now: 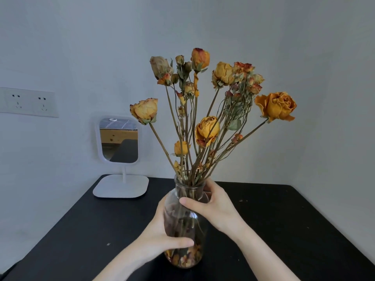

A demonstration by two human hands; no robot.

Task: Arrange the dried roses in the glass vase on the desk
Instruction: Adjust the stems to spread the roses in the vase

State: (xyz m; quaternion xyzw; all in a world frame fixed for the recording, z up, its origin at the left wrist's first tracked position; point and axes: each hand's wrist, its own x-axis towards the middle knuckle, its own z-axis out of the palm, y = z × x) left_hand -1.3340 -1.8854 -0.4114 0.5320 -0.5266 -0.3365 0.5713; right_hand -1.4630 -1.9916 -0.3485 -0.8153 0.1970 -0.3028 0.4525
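A clear glass vase [185, 226] stands on the black desk [284, 230] near its front middle. Several dried orange and yellow roses [207, 130] fan out of its narrow neck, their stems reaching down inside. Loose petals lie at the vase's bottom. My left hand [160, 238] grips the lower body of the vase from the left, thumb across the front. My right hand [213, 205] grips the shoulder and neck from the right, thumb in front and fingers curled behind the glass.
A white stand mirror [118, 138] sits at the desk's back left corner, its base on the desk. A double wall socket [28, 102] is on the left wall. Small crumbs of petal dot the desk to the right.
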